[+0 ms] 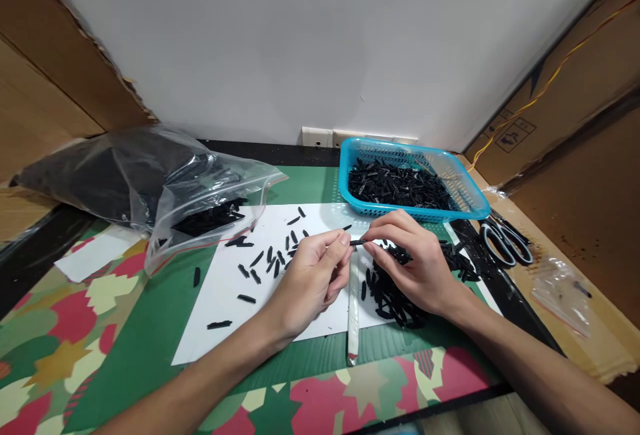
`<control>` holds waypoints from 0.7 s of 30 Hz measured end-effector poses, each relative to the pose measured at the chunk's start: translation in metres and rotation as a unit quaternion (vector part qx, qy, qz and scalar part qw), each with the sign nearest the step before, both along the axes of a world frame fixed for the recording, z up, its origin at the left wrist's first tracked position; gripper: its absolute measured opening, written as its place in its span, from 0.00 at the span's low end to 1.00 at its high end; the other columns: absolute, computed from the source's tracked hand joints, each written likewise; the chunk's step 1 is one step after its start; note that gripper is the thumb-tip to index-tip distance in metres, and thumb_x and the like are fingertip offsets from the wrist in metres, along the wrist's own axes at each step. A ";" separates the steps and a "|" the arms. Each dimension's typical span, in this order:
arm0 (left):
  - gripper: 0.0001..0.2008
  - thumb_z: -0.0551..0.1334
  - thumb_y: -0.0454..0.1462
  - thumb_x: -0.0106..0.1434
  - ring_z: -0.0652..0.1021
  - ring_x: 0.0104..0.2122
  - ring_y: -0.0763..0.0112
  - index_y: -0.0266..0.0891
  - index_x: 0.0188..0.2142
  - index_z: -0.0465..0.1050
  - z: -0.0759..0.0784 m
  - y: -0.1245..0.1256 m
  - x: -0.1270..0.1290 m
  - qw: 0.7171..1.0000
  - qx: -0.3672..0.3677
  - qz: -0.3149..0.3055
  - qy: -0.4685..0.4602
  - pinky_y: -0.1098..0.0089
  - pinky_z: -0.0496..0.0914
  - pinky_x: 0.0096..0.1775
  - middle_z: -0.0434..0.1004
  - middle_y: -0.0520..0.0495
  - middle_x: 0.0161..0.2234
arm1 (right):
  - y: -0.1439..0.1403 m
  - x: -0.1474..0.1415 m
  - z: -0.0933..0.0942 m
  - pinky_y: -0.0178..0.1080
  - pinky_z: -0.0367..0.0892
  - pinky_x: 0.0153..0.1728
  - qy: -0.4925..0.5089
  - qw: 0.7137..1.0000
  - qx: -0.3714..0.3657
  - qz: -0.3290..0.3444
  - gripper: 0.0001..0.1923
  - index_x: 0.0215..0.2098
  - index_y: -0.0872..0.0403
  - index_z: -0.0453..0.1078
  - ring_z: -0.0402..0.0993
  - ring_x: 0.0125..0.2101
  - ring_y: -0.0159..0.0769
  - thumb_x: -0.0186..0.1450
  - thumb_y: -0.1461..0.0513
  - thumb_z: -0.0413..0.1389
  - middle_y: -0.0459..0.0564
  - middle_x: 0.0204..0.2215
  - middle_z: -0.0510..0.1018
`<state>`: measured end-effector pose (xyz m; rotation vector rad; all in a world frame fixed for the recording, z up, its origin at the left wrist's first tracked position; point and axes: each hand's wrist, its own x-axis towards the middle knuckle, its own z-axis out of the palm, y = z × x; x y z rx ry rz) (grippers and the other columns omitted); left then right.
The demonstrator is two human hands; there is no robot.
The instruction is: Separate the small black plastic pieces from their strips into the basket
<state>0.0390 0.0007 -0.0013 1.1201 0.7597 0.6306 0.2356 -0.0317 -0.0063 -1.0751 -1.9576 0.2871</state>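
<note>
One black piece (357, 242), pinched between both hands' fingers (343, 243)

Paper sheet (225, 301) centre of table (150, 348), loose clips (270, 258) scattered on it; plastic bag (150, 188) behind-left; basket (465, 188) of clips behind-right; scissors (505, 241) right of basket; clip pile (395, 295) right of strip (353, 308).

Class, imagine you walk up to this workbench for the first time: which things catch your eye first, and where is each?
At centre, the left hand and right hand pinch one small black piece between them above a white sheet. Behind the right hand sits a blue basket full of black pieces. At left lies a clear bag holding more.
</note>
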 end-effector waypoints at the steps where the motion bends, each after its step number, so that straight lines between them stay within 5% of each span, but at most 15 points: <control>1: 0.22 0.57 0.52 0.74 0.53 0.11 0.83 0.42 0.29 0.61 0.000 0.000 0.000 1.000 -0.005 -0.001 0.001 0.84 0.48 0.13 0.58 0.61 0.14 | 0.000 0.000 0.000 0.45 0.68 0.45 -0.004 1.000 0.003 0.002 0.04 0.44 0.53 0.74 0.74 0.42 0.41 0.75 0.67 0.56 0.52 0.40 0.79; 15: 0.20 0.57 0.51 0.74 0.52 0.10 0.83 0.42 0.30 0.62 -0.002 0.005 0.000 1.000 -0.018 -0.016 -0.009 0.83 0.47 0.12 0.59 0.61 0.15 | 0.009 -0.005 0.002 0.43 0.63 0.38 0.009 1.000 -0.004 -0.005 0.14 0.33 0.51 0.63 0.65 0.33 0.38 0.78 0.62 0.47 0.47 0.30 0.70; 21: 0.18 0.56 0.51 0.73 0.51 0.11 0.82 0.43 0.31 0.63 0.002 0.007 -0.002 0.998 -0.058 0.012 -0.023 0.83 0.46 0.13 0.58 0.61 0.15 | 0.019 0.020 0.002 0.47 0.61 0.42 -0.112 0.976 0.104 -0.157 0.11 0.35 0.50 0.68 0.69 0.37 0.42 0.77 0.63 0.51 0.50 0.34 0.76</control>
